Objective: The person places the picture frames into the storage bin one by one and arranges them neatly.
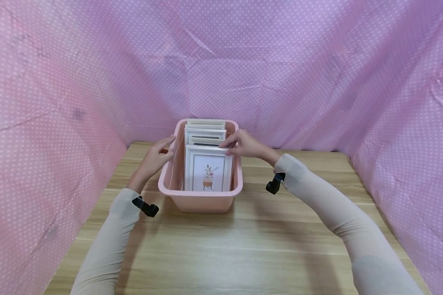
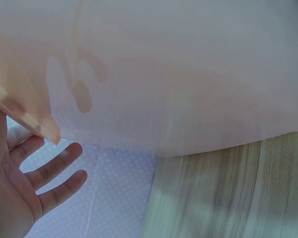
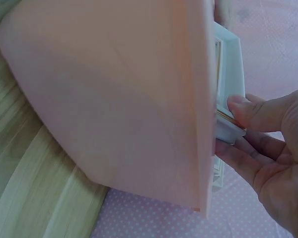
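Observation:
A pink plastic bin (image 1: 203,203) holds several white picture frames, standing one behind another. The front picture frame (image 1: 208,172) shows a potted plant. With thumb and fingers, my right hand (image 1: 246,144) pinches this frame near its upper right corner; in the right wrist view the thumb (image 3: 258,113) presses its white edge above the bin's rim. At the bin's left rim, my left hand (image 1: 156,159) rests with loosely spread fingers. The left wrist view shows those fingers (image 2: 59,166) relaxed beside a protruding rim or handle part (image 2: 27,106) of the bin.
The bin stands on a wood-grain table (image 1: 214,254), toward its back edge. Pink polka-dot cloth (image 1: 221,73) hangs behind and on both sides. Each wrist wears a small black camera mount, such as the right one (image 1: 275,183).

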Motion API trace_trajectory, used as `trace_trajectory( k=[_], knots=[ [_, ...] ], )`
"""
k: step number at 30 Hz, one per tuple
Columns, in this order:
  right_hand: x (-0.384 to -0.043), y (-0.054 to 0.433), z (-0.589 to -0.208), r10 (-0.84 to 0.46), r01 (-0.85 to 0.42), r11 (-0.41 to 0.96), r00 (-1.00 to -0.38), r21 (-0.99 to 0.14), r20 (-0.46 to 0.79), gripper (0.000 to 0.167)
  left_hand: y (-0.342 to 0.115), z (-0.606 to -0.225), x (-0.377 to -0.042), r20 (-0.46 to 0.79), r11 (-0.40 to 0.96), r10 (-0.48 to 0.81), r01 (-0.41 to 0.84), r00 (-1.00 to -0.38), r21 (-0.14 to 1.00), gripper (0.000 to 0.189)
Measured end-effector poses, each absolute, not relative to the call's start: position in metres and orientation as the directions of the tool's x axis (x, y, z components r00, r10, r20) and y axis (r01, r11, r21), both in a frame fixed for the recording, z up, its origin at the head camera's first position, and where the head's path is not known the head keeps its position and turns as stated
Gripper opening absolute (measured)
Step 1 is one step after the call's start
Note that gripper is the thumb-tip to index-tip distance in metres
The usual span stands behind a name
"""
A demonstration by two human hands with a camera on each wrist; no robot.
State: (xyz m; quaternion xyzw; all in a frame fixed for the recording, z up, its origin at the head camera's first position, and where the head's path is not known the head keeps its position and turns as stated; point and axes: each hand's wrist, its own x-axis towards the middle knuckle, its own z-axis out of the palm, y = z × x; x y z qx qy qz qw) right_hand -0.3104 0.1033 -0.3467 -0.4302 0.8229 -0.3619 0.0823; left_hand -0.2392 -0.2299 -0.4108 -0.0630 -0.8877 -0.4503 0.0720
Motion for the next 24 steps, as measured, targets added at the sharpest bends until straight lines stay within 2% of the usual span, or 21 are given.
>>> trace_trajectory(
  k=[12,17,24],
  knots=[
    [-0.316,0.104,-0.341,-0.771,-0.568,0.359,-0.628,-0.741,0.108,0.025,-0.229,-0.412,-0.233,0.184,0.593,0.046,0.175,-0.982,0.786,0.057],
    [-0.314,0.097,-0.341,-0.793,-0.590,0.380,-0.604,-0.712,0.077,0.026,-0.227,-0.413,-0.231,0.183,0.588,0.041,0.172,-0.982,0.790,0.056],
    [-0.316,0.093,-0.341,-0.791,-0.630,0.417,-0.606,-0.655,0.079,0.024,-0.225,-0.411,-0.227,0.188,0.588,0.032,0.171,-0.982,0.791,0.056]
  ],
)
